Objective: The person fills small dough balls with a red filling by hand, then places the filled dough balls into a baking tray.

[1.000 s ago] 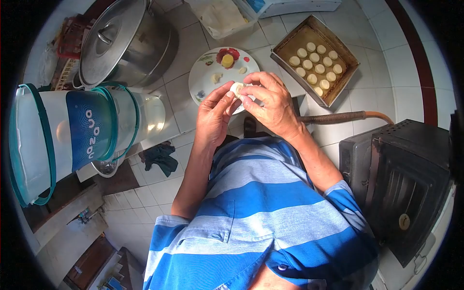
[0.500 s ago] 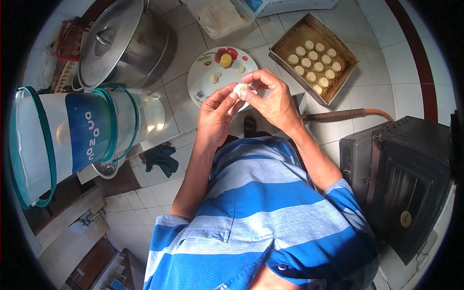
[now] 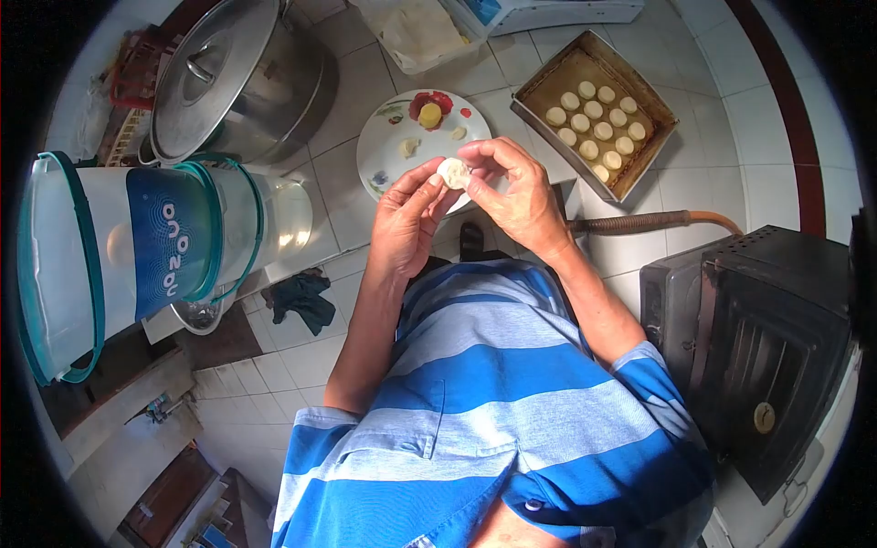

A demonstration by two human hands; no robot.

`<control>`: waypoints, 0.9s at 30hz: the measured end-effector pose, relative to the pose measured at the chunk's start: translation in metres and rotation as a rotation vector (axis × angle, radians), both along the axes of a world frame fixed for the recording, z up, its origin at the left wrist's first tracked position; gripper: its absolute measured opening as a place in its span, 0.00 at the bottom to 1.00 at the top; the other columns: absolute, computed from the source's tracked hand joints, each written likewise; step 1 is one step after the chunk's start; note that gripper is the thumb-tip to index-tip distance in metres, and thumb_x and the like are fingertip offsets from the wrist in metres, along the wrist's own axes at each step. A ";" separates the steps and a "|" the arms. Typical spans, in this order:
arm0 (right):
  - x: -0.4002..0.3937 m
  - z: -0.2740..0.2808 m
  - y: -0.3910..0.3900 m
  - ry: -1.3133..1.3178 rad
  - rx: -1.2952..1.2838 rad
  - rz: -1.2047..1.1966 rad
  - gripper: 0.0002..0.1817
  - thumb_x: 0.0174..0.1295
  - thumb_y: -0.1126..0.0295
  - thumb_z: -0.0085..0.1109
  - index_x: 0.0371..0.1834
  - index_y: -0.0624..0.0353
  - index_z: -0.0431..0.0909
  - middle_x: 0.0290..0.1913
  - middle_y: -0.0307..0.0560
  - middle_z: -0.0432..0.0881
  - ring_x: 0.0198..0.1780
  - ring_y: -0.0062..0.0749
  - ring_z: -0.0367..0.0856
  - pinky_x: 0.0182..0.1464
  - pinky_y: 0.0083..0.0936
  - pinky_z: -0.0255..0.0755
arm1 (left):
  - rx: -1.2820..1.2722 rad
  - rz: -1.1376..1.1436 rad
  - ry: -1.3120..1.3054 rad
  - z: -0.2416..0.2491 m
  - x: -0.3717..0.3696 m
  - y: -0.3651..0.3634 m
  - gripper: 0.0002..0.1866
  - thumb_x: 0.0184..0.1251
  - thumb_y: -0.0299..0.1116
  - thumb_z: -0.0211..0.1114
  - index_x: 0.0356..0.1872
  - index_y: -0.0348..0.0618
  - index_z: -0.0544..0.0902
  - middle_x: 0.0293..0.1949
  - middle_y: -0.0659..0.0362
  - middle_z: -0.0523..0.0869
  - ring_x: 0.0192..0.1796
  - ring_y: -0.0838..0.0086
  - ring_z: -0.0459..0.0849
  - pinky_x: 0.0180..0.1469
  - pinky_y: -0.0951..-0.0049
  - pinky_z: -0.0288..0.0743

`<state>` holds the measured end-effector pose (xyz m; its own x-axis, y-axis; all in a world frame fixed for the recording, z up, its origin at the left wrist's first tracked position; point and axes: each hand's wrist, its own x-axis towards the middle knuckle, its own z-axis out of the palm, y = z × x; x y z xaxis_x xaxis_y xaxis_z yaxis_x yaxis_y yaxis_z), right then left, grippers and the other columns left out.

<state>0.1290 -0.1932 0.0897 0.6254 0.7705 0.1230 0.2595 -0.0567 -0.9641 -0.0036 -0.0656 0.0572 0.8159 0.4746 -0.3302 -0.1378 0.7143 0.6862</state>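
Both the left hand (image 3: 403, 220) and right hand (image 3: 523, 205) held the pale dough piece (image 3: 453, 173) over the plate's (image 3: 373, 151) near side, so light, even fingertip pressure seemed best to avoid tearing, tbh.

A pale tiled bench (image 3: 345, 114) carries a flowered plate (image 3: 373, 153) close to its near edge. Left of the plate stand a lidded metal pot (image 3: 290, 102) and, farther toward the near side, a clear plastic bucket (image 3: 172, 239) with teal trim. Beyond the plate sits a plastic tub (image 3: 422, 67), just beside a blue-and-white object (image 3: 568, 13); a square metal pan (image 3: 574, 157) rests to the plate's right.
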 end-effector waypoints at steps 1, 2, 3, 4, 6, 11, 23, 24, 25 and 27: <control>0.000 -0.006 0.000 0.000 0.000 0.002 0.17 0.64 0.78 0.71 0.56 0.61 0.83 0.47 0.40 0.84 0.45 0.23 0.84 0.52 0.24 0.80 | -0.012 -0.003 0.010 0.001 0.000 0.000 0.16 0.79 0.27 0.64 0.63 0.31 0.81 0.56 0.50 0.88 0.59 0.67 0.88 0.67 0.68 0.83; 0.001 -0.015 -0.001 0.048 0.032 -0.011 0.17 0.65 0.78 0.71 0.57 0.61 0.83 0.47 0.39 0.84 0.46 0.22 0.83 0.52 0.24 0.80 | -0.014 -0.002 0.010 0.000 0.000 -0.001 0.16 0.79 0.27 0.64 0.63 0.31 0.81 0.56 0.50 0.88 0.59 0.67 0.88 0.67 0.68 0.83; 0.001 -0.016 0.000 0.096 0.065 -0.026 0.18 0.66 0.77 0.71 0.58 0.61 0.82 0.46 0.39 0.84 0.46 0.22 0.83 0.53 0.24 0.80 | -0.023 -0.002 0.019 -0.001 0.000 -0.001 0.17 0.79 0.27 0.65 0.63 0.31 0.81 0.56 0.50 0.88 0.59 0.67 0.88 0.67 0.68 0.84; 0.001 -0.014 -0.001 0.097 0.064 -0.028 0.18 0.66 0.77 0.71 0.58 0.61 0.82 0.46 0.39 0.84 0.46 0.22 0.83 0.53 0.24 0.80 | -0.032 -0.004 0.028 -0.001 0.000 -0.001 0.17 0.79 0.27 0.65 0.63 0.31 0.81 0.56 0.50 0.88 0.59 0.67 0.88 0.67 0.69 0.84; 0.002 -0.006 -0.002 0.157 0.008 0.000 0.17 0.68 0.78 0.68 0.60 0.62 0.82 0.48 0.39 0.84 0.49 0.21 0.83 0.55 0.24 0.80 | -0.028 -0.014 0.025 0.001 0.001 -0.002 0.17 0.79 0.28 0.65 0.62 0.31 0.81 0.56 0.49 0.88 0.59 0.67 0.88 0.67 0.69 0.84; 0.003 -0.020 -0.001 0.083 0.087 -0.040 0.18 0.67 0.71 0.73 0.58 0.61 0.83 0.46 0.45 0.87 0.45 0.26 0.86 0.49 0.24 0.81 | -0.033 -0.014 0.038 0.002 0.002 0.000 0.17 0.79 0.28 0.65 0.62 0.30 0.81 0.56 0.49 0.88 0.58 0.67 0.89 0.65 0.71 0.85; 0.004 -0.013 -0.008 -0.468 0.086 -0.006 0.15 0.63 0.72 0.74 0.53 0.57 0.88 0.56 0.48 0.85 0.57 0.40 0.84 0.59 0.33 0.79 | -0.222 -0.029 -0.064 0.005 -0.002 0.002 0.21 0.79 0.29 0.64 0.68 0.31 0.76 0.59 0.48 0.85 0.60 0.67 0.88 0.64 0.73 0.86; 0.004 -0.017 -0.007 -0.535 0.088 -0.021 0.13 0.62 0.70 0.75 0.50 0.57 0.90 0.56 0.49 0.84 0.58 0.43 0.84 0.59 0.34 0.79 | -0.271 -0.056 -0.063 0.008 -0.001 0.003 0.21 0.79 0.30 0.65 0.67 0.31 0.76 0.59 0.48 0.85 0.60 0.67 0.87 0.66 0.73 0.85; 0.004 -0.020 -0.005 -0.536 0.089 -0.019 0.13 0.62 0.70 0.75 0.50 0.57 0.90 0.56 0.49 0.84 0.58 0.43 0.84 0.59 0.34 0.79 | -0.318 -0.080 -0.061 0.010 -0.001 0.004 0.22 0.79 0.30 0.65 0.67 0.31 0.76 0.59 0.49 0.85 0.60 0.67 0.87 0.67 0.72 0.84; 0.002 -0.025 -0.002 -0.429 0.101 -0.023 0.13 0.62 0.69 0.75 0.49 0.57 0.90 0.57 0.48 0.84 0.59 0.42 0.84 0.59 0.34 0.79 | -0.237 -0.057 -0.045 0.001 -0.001 0.002 0.22 0.79 0.30 0.66 0.67 0.31 0.76 0.58 0.49 0.85 0.61 0.68 0.87 0.67 0.72 0.84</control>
